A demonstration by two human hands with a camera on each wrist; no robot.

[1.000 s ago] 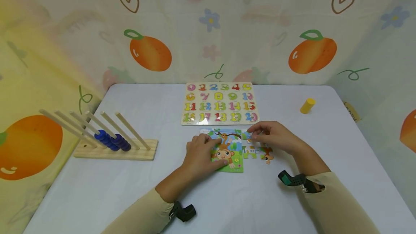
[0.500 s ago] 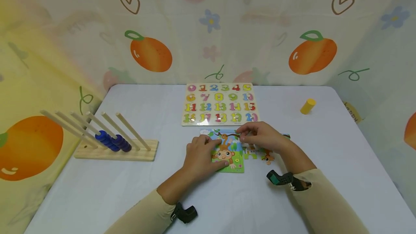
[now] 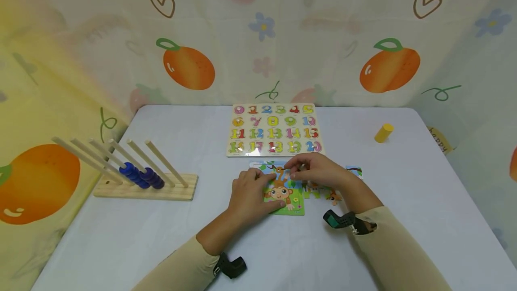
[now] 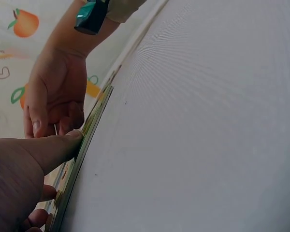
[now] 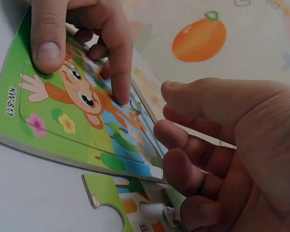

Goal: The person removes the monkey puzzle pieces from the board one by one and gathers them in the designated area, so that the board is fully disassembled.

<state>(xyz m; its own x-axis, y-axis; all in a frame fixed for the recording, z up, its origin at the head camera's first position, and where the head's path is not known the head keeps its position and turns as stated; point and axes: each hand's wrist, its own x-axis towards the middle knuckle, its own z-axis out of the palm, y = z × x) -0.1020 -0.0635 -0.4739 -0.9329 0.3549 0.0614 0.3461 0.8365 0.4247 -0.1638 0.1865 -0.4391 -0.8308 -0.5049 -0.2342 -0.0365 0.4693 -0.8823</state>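
Observation:
A monkey picture puzzle (image 3: 295,205) lies on the white table in front of me. My left hand (image 3: 249,192) rests on its left part, thumb and fingers spread across the picture. Over the puzzle's upper right part is my right hand (image 3: 321,170), its fingers loosely bent. In the right wrist view, no object shows between the right hand's thumb (image 5: 198,94) and fingers. Loose jigsaw pieces (image 3: 334,197) lie just right of the puzzle, partly hidden by the right hand and wrist; one green-edged piece (image 5: 104,193) shows close up beside the frame.
Behind the puzzle lies a number board (image 3: 274,128) with coloured numerals. To the left stands a wooden peg rack (image 3: 145,190) with dark blue beads (image 3: 133,174) on its pegs. A yellow cylinder (image 3: 383,133) stands at the back right. A printed curtain hangs behind the table.
My right hand has moved left from the loose pieces to over the puzzle's upper right part, uncovering a piece at the right. The left hand has stayed on the puzzle.

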